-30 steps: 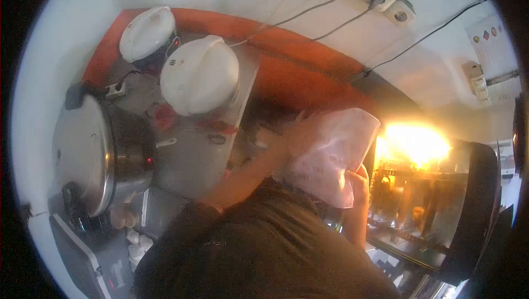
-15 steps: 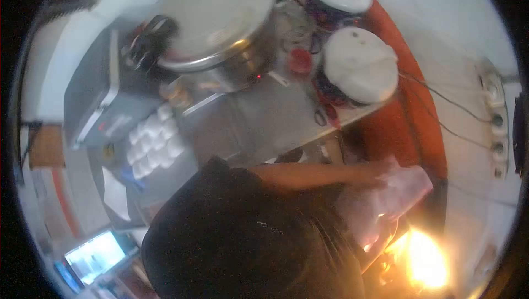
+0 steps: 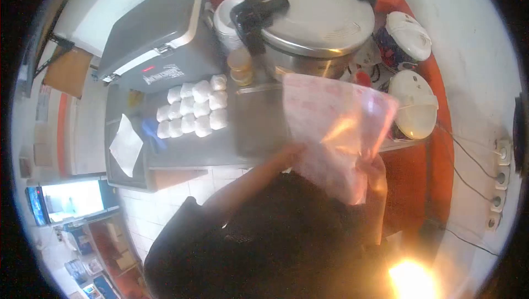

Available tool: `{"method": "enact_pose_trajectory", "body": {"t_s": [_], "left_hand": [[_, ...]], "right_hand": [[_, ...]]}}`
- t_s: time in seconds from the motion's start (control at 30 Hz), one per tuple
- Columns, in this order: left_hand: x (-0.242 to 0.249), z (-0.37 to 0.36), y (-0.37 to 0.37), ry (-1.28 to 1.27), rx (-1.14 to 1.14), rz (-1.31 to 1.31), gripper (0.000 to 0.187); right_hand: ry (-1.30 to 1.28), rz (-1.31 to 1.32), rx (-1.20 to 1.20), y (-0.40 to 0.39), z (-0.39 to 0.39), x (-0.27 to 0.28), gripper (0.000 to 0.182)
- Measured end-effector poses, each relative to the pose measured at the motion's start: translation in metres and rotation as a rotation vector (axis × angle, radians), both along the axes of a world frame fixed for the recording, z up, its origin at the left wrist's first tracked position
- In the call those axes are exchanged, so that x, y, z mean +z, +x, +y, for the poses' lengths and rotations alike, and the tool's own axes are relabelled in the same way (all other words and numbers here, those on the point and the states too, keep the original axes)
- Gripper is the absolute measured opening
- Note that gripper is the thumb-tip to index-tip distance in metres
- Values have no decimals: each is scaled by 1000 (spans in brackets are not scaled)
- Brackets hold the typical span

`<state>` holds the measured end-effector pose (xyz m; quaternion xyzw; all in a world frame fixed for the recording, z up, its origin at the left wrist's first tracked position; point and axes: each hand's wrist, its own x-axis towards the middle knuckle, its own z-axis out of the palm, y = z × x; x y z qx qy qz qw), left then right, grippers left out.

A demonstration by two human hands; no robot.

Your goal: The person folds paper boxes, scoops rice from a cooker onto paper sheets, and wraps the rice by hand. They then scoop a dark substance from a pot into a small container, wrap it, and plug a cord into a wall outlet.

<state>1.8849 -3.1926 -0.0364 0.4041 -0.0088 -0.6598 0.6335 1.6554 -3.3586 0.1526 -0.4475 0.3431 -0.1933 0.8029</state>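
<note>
A pinkish translucent plastic sheet or bag is held up in front of the dark shirt. My left hand is at its lower left edge, fingers partly hidden behind or against it. On the right side my right hand grips the same plastic, its fingers closed on the crumpled part. Just beyond the plastic stands a large steel pot with a lid and black handles. Left of the plastic, several white wrapped bundles lie in rows on the grey table.
A grey cooler box stands at the back left. Small jars and white bowls are beside the pot. Two white-lidded containers stand right. A white paper lies left. Sockets line the right wall. Bright light glows below right.
The view has turned and shifted. Both hands have come up from the lower right towards the table with the plastic, which is now spread wider.
</note>
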Motion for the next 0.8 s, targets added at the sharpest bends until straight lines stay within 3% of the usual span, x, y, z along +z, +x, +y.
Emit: {"method": "enact_pose_trajectory", "body": {"t_s": [0.03, 0.1, 0.2, 0.3, 0.43, 0.53, 0.6, 0.63, 0.67, 0.73, 0.8], "left_hand": [[30, 25, 25, 20, 127, -40, 43], [112, 47, 62, 151, 210, -165, 45], [122, 90, 105, 187, 233, -511, 49], [50, 114, 142, 278, 251, -624, 55], [-104, 140, 170, 433, 219, -1116, 66], [-18, 118, 143, 650, 184, -1377, 81], [-81, 116, 148, 725, 249, -1507, 89], [-105, 110, 150, 763, 289, -1576, 93], [-83, 99, 142, 847, 221, -1629, 94], [20, 76, 111, 1025, 85, -1726, 95], [69, 61, 91, 1011, 9, -1952, 89]], "right_hand": [[-29, -57, 69, 23, 1, -4, 35], [-57, -63, 155, 59, 7, -25, 36], [0, -122, 144, 119, 27, -73, 37], [-194, 74, 125, 168, 48, -129, 38], [-201, 224, 31, 156, 57, -206, 37], [-466, 346, -197, 128, 52, -225, 33], [-691, 410, -259, 98, 18, -261, 30], [-739, 502, -306, 87, 4, -252, 30], [-786, 593, -349, 77, -10, -237, 30], [-868, 747, -409, 65, -35, -212, 29], [-939, 869, -446, 65, -58, -177, 28]]}}
